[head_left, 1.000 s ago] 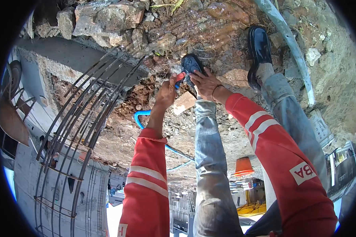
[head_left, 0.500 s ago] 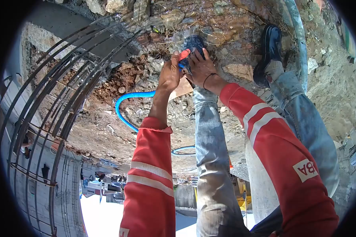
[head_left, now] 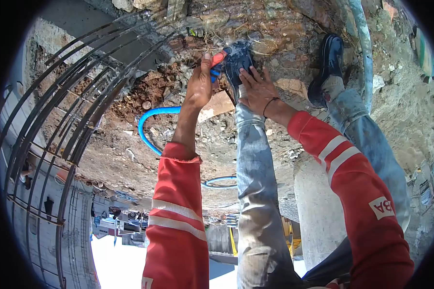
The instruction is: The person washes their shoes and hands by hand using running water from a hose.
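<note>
My left hand (head_left: 198,87) is closed around a blue and orange hose nozzle (head_left: 218,59), its thumb along the top. Water splashes from the nozzle onto a dark wet shoe (head_left: 239,61) on one of my feet. Fingers spread, my right hand (head_left: 261,91) rests against the ankle side of that shoe, by the jeans cuff. A blue hose (head_left: 152,115) curves over the ground near my left forearm. The other dark shoe (head_left: 325,67) stands farther right.
A curved rebar cage (head_left: 77,101) rises on the left beside a concrete slab (head_left: 87,24). Rubble and wet soil (head_left: 284,43) lie around the feet. A pale pipe (head_left: 365,53) runs at the upper right, and a concrete column (head_left: 318,212) is behind the legs.
My right hand has slid back from the shoe's front towards the ankle, its fingers spreading. My left hand has shifted slightly left and up with the nozzle, exposing more of the shoe.
</note>
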`<state>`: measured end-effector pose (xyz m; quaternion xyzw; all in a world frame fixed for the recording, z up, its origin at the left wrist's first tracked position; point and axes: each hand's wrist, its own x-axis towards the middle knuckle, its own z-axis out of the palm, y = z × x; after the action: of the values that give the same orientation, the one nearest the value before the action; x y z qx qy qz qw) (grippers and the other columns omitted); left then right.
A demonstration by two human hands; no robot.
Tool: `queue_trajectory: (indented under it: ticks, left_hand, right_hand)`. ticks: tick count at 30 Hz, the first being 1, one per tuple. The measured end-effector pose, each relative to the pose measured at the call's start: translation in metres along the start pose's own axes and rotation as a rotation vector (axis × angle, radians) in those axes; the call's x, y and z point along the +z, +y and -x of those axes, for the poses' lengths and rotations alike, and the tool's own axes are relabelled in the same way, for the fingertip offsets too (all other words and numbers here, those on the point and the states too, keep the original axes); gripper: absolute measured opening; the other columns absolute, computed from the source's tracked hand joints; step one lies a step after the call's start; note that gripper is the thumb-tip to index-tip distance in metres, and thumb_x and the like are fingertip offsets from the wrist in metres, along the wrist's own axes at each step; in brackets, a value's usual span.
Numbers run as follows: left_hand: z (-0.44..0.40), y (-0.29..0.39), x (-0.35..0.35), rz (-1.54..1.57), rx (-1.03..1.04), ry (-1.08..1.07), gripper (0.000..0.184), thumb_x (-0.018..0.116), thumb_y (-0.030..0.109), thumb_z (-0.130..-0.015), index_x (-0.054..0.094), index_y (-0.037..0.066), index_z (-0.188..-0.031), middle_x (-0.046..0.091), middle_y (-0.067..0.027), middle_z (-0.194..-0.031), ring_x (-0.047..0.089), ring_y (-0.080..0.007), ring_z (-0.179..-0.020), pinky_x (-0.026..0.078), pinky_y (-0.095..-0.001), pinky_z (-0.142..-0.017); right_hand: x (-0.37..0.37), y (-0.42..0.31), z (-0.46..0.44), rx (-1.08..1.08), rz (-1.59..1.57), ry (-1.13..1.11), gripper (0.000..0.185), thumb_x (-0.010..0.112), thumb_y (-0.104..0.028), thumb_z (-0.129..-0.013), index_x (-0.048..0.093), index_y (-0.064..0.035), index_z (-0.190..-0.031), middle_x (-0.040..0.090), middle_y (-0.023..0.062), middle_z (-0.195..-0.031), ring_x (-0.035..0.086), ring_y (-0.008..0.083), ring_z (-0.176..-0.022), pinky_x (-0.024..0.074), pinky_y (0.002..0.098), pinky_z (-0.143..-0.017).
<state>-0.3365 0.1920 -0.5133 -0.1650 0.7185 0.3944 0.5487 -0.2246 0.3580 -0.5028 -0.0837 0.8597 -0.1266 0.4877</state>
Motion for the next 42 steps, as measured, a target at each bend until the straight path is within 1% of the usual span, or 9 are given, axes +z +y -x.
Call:
queue_trajectory:
  ticks: [6, 14, 21, 23, 29, 32, 36, 37, 42]
  left_hand:
    - [0.008, 0.012, 0.012, 0.030, -0.064, -0.004, 0.083, 0.023, 0.077, -0.088, 0.062, 0.003, -0.089, 0.044, -0.0002, -0.054, 0.046, -0.0126, -0.051, 0.036, -0.0290, -0.047]
    - [0.009, 0.005, 0.005, 0.117, -0.104, -0.046, 0.082, 0.022, 0.076, -0.089, 0.061, 0.005, -0.077, 0.047, -0.0006, -0.054, 0.042, -0.0115, -0.047, 0.033, -0.0301, -0.045]
    - [0.021, 0.005, 0.002, -0.029, 0.268, 0.052, 0.075, 0.025, 0.077, -0.088, 0.054, 0.010, -0.069, 0.041, 0.0030, -0.050, 0.037, -0.0084, -0.043, 0.028, -0.0264, -0.039]
    - [0.023, 0.007, 0.009, 0.158, -0.031, 0.039, 0.074, 0.026, 0.077, -0.088, 0.052, 0.011, -0.068, 0.041, 0.0029, -0.050, 0.037, -0.0085, -0.042, 0.027, -0.0269, -0.039]
    - [0.020, -0.015, 0.017, 0.365, -0.125, -0.011, 0.070, 0.029, 0.076, -0.088, 0.052, 0.011, -0.073, 0.039, 0.0034, -0.050, 0.035, -0.0083, -0.040, 0.026, -0.0262, -0.038]
    - [0.022, -0.026, 0.017, 0.436, -0.125, -0.010, 0.070, 0.030, 0.075, -0.089, 0.052, 0.010, -0.074, 0.038, 0.0037, -0.050, 0.035, -0.0081, -0.040, 0.025, -0.0257, -0.037]
    - [0.028, -0.015, 0.019, 0.424, -0.114, 0.003, 0.071, 0.032, 0.076, -0.087, 0.053, 0.010, -0.072, 0.038, 0.0045, -0.051, 0.035, -0.0068, -0.041, 0.024, -0.0258, -0.037]
    - [0.027, -0.012, 0.020, 0.430, -0.095, -0.002, 0.071, 0.032, 0.076, -0.087, 0.053, 0.010, -0.073, 0.038, 0.0045, -0.051, 0.035, -0.0067, -0.041, 0.024, -0.0256, -0.037]
    - [0.015, 0.008, 0.005, 0.362, 0.099, 0.017, 0.073, 0.029, 0.075, -0.089, 0.055, 0.008, -0.077, 0.040, 0.0040, -0.051, 0.035, -0.0071, -0.042, 0.025, -0.0252, -0.039]
  right_hand:
    - [-0.016, -0.002, -0.038, 0.043, -0.059, -0.007, 0.071, 0.044, -0.052, -0.093, 0.032, -0.0062, -0.146, 0.026, 0.0055, -0.154, 0.017, 0.0328, -0.144, 0.0075, 0.0597, -0.113]
    - [-0.018, 0.000, -0.016, -0.027, 0.009, -0.031, 0.068, 0.042, -0.048, -0.094, 0.032, -0.0053, -0.146, 0.026, 0.0069, -0.154, 0.015, 0.0325, -0.144, 0.0071, 0.0592, -0.114]
    - [0.005, -0.012, -0.006, -0.027, 0.007, -0.010, 0.066, 0.043, -0.048, -0.094, 0.036, -0.0049, -0.144, 0.026, 0.0065, -0.155, 0.014, 0.0293, -0.145, 0.0079, 0.0509, -0.117]
    - [0.000, -0.005, -0.004, -0.084, 0.027, 0.001, 0.066, 0.043, -0.047, -0.094, 0.036, -0.0058, -0.144, 0.026, 0.0063, -0.155, 0.015, 0.0293, -0.145, 0.0073, 0.0506, -0.117]
    - [0.007, -0.017, -0.057, -0.104, 0.091, -0.070, 0.064, 0.042, -0.046, -0.094, 0.034, -0.0101, -0.146, 0.027, 0.0056, -0.154, 0.017, 0.0281, -0.144, 0.0041, 0.0491, -0.117]
    - [0.025, -0.030, -0.042, -0.067, 0.182, 0.087, 0.065, 0.042, -0.045, -0.093, 0.031, -0.0104, -0.147, 0.028, 0.0066, -0.154, 0.016, 0.0284, -0.145, 0.0037, 0.0484, -0.117]
    - [0.014, 0.010, -0.039, -0.261, 0.038, -0.031, 0.074, 0.043, -0.053, -0.092, 0.026, -0.0074, -0.148, 0.027, 0.0088, -0.154, 0.014, 0.0258, -0.145, 0.0040, 0.0472, -0.118]
    - [-0.015, 0.013, -0.046, -0.075, 0.173, -0.089, 0.080, 0.044, -0.059, -0.090, 0.024, -0.0080, -0.149, 0.027, 0.0061, -0.154, 0.013, 0.0243, -0.145, 0.0048, 0.0481, -0.118]
    - [0.001, 0.034, -0.041, -0.139, 0.026, 0.114, 0.089, 0.046, -0.066, -0.085, 0.025, -0.0069, -0.148, 0.026, 0.0082, -0.154, 0.014, 0.0269, -0.145, 0.0088, 0.0473, -0.118]
